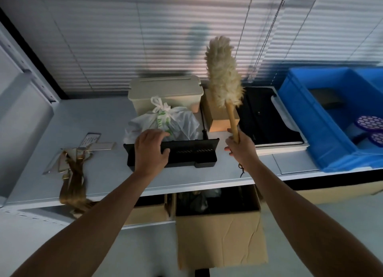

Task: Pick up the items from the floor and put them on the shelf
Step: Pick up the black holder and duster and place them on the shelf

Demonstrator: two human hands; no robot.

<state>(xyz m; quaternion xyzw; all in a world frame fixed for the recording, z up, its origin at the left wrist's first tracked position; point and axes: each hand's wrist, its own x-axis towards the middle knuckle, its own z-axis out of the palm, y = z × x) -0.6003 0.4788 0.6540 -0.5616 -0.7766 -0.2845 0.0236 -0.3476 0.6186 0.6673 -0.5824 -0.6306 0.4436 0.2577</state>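
My right hand (240,147) grips the wooden handle of a fluffy cream duster (223,75), which stands upright above the shelf. My left hand (152,150) rests over the top left edge of a black plastic tray (190,154) standing on the grey shelf (99,131), fingers curled on its rim. Just behind the tray lies a knotted white plastic bag (178,121) with green print.
A beige lidded box (165,92) and a small cardboard box (215,115) stand at the back. A black folder (267,119) and a blue crate (331,110) lie to the right. Lanyards with cards (72,169) hang over the left edge. An open carton (219,231) sits below.
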